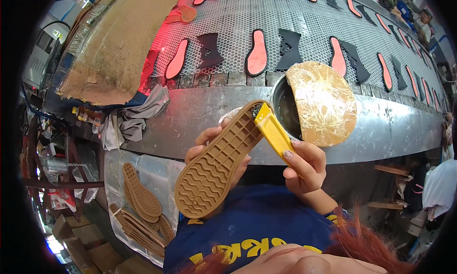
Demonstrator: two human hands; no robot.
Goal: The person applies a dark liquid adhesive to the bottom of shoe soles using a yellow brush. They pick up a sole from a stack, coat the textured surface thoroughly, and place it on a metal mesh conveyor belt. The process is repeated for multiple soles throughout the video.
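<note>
In my left hand (205, 139) is a tan rubber shoe sole (208, 176), tilted with its wavy-tread toe end towards me. The grid-patterned heel end points up and away. My fingers wrap round its edges from behind. My right hand (307, 167) is closed on the yellow handle of a brush (276, 133). The dark bristle end of the brush touches the inside of the sole's heel end. Just beyond the brush stands a round metal bowl (284, 107), partly covered by a tape-wrapped cardboard disc (326, 102).
A metal ledge (190, 126) borders a mesh conveyor (228, 26) carrying pink-topped insoles (257, 55) and black cut pieces (289, 47). More tan soles (143, 193) lie on a plastic-covered surface at left. Beside the conveyor are a cardboard sheet (119, 40) and grey cloth (135, 121).
</note>
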